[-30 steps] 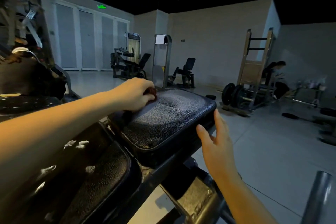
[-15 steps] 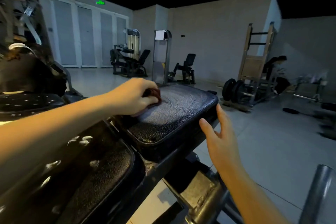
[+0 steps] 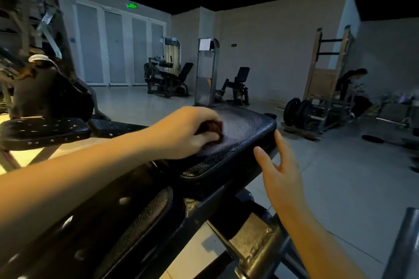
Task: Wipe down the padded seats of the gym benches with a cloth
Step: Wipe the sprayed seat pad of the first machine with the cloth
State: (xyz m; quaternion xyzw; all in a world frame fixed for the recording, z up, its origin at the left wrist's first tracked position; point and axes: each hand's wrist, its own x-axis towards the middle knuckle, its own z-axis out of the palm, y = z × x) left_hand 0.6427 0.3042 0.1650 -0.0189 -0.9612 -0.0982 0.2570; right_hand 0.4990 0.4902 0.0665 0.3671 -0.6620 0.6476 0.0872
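Fingers of the left hand (image 3: 188, 131) curl round a bunched dark-red cloth (image 3: 209, 128), pressing it onto the black textured seat pad (image 3: 240, 142) toward the pad's nine o'clock side. At the pad's four o'clock edge the right hand (image 3: 281, 172) hangs released, fingers spread; whether it touches the pad I cannot tell. Weight plates (image 3: 297, 111) stand on the floor at two o'clock.
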